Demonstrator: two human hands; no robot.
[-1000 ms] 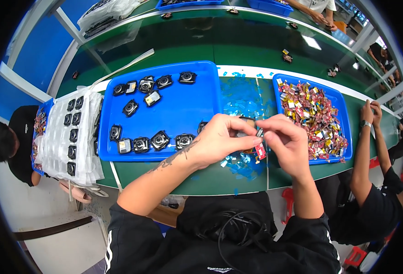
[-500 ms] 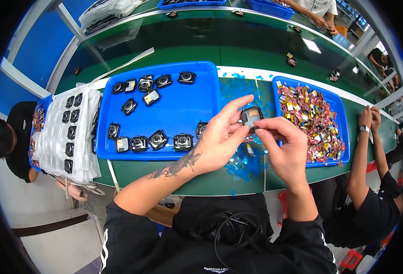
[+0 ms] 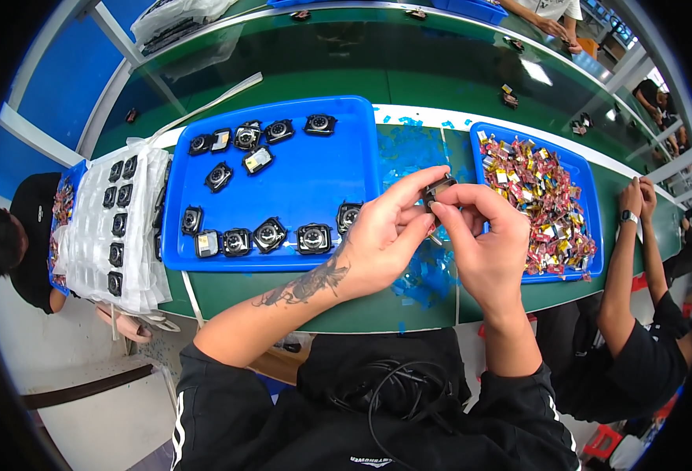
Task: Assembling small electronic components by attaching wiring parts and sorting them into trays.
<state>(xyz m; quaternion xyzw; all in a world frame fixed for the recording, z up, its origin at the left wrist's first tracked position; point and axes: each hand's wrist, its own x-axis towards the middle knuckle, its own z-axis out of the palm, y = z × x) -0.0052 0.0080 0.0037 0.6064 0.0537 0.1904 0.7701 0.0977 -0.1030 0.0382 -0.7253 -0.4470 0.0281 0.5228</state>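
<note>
The left hand [image 3: 389, 239] grasps a dark watch module [image 3: 438, 188] between thumb and fingers; the right hand [image 3: 491, 251] pinches its near edge with thumb and index finger. The module is tilted, raised above the green table [image 3: 346, 314] between the blue tray [image 3: 283, 196] on the left and the blue bin [image 3: 581, 177] on the right. The finger contact points are partly hidden.

Probable faults and causes:

- Drop: both grips bear on narrow edges. Relaxing one while the other pulls could let the module slip onto the table.
- Component damage: excess thumb pressure or twisting could crack the module or tear any fine connection inside it.
- Contamination: blue film scraps [image 3: 420, 282] lie directly below; a dropped module could pick them up.
- Mixing: the small red-and-yellow parts [image 3: 530, 212] fill the bin, close to the right hand. A sideways slip could send the module among them.
</note>
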